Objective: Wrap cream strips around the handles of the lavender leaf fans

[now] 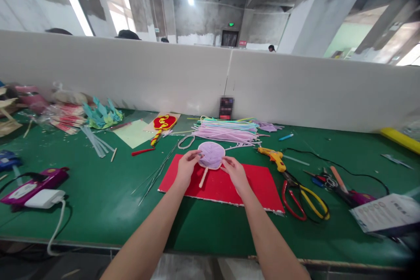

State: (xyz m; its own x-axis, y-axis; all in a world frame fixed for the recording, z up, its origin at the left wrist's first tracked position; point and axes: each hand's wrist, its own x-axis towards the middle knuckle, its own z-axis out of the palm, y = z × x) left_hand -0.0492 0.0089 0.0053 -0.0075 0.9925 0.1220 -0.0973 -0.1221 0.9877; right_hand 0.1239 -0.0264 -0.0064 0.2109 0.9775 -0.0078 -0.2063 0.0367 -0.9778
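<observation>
Over a red board (259, 186), a small round fan (213, 155) made of lilac pipe cleaners, with a cream rim and short cream handle, is held between both hands. My left hand (187, 166) closes its fingertips on the fan's left edge. At the right edge, the thumb and fingers of my right hand (235, 174) pinch the rim. The handle points down toward me, slightly left. Just behind lies a pile of lilac and mint pipe cleaners (223, 131), with a bent loop (186, 141) of the same stuff at its left.
Right of the board are a yellow glue gun (274, 157), pliers (293, 199) with red and yellow handles, and scissors (323, 179). Thin wires (158, 173) lie left, near a red-and-yellow fan (164, 122). A purple power strip (39, 186) sits far left; a white partition (147, 74) stands behind.
</observation>
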